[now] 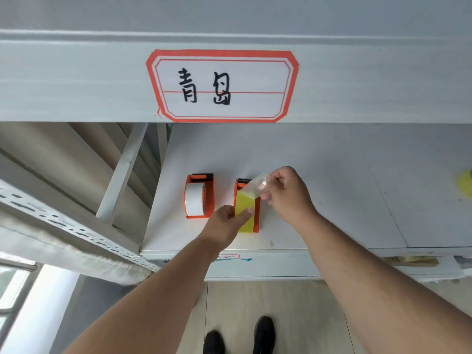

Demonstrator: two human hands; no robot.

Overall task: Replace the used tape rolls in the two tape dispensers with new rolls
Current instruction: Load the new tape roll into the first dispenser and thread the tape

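Two orange tape dispensers stand side by side on a white shelf (319,200). The left dispenser (210,198) holds a white tape roll (194,199). The right dispenser (256,213) holds a yellow tape roll (245,203). My left hand (226,223) grips the near side of the yellow roll, thumb pressed on top. My right hand (288,192) pinches the clear free end of the tape (258,183), pulled up over the black cutter (242,180) at the far end of the right dispenser.
An upper shelf beam with a red-bordered handwritten label (222,85) hangs just above. A yellow object (466,181) lies at the shelf's far right edge. Perforated metal rack rails (63,226) run on the left. Below are the floor and my shoes (264,333).
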